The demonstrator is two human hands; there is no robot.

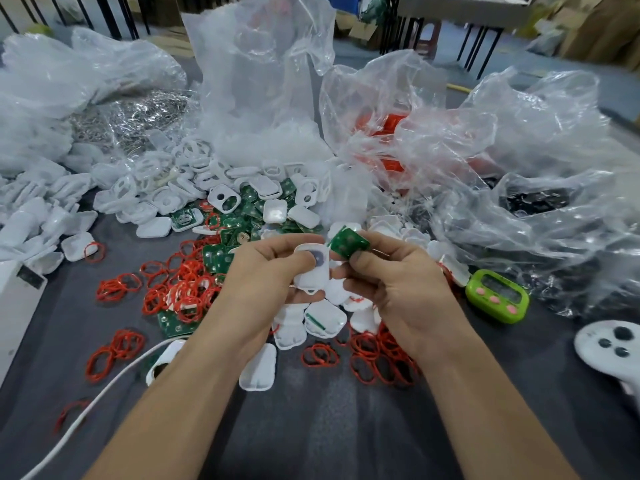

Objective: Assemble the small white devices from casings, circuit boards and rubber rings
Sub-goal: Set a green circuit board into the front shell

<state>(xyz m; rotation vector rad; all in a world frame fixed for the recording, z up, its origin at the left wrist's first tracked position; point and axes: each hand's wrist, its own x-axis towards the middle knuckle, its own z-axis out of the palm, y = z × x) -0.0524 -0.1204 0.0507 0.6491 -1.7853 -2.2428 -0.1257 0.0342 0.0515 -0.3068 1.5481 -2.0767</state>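
Head view showed you early in one unit's assembly, with most of the work left to do. Your left hand point(266, 271) gripped a white casing half point(311, 277), thumb across its face beside a round grey opening and fingers curled beneath. Your right hand point(391, 282) pinched a green circuit board point(348, 244) between thumb and fingertips. The board was tilted, just above and to the right of the casing half, near it but not seated; whether the two touched could not be told. No rubber ring was visible on either part. Loose red rubber rings point(187, 289), spare boards point(251, 202) and spare casings point(162, 192) lay heaped on the grey table point(329, 427) around your hands. White pieces point(325, 320) directly under your hands may have been closed units, but that could not be confirmed.
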